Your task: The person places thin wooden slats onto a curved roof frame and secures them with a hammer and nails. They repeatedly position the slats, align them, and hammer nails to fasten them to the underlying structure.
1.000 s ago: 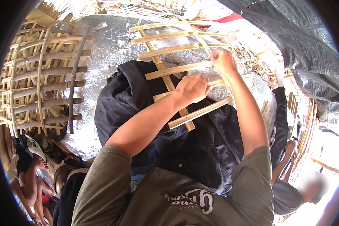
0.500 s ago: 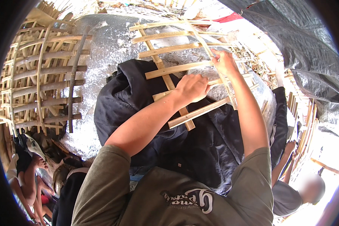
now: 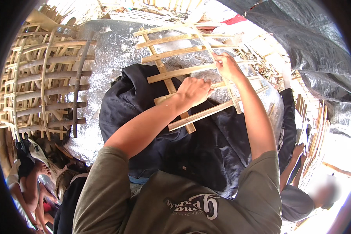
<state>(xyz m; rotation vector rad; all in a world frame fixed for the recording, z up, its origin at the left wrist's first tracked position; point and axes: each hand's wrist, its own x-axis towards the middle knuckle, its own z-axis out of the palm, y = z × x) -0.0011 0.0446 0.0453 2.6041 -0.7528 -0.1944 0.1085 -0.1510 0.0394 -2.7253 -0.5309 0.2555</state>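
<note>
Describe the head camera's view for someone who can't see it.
A person's left hand and right hand hold a pale slatted lattice, partly over dark cloth. More lattices are at left, a dark tarp hangs at upper right, and another person is at lower right.

The person wears a dull olive-brown shirt [image 3: 152, 202], with white curly lettering as a print [image 3: 197, 204] on its front, just short of six o'clock. The short left sleeve [image 3: 101, 187] ends in a plain hem at eight o'clock, the right sleeve [image 3: 261, 183] at four. Near-black cloth, seemingly trousers [image 3: 206, 150], covers the lap in loose folds, with a small pale square [image 3: 184, 168] near six. Left hand [image 3: 193, 91] and right hand [image 3: 227, 67] are bare, like both forearms.
</note>
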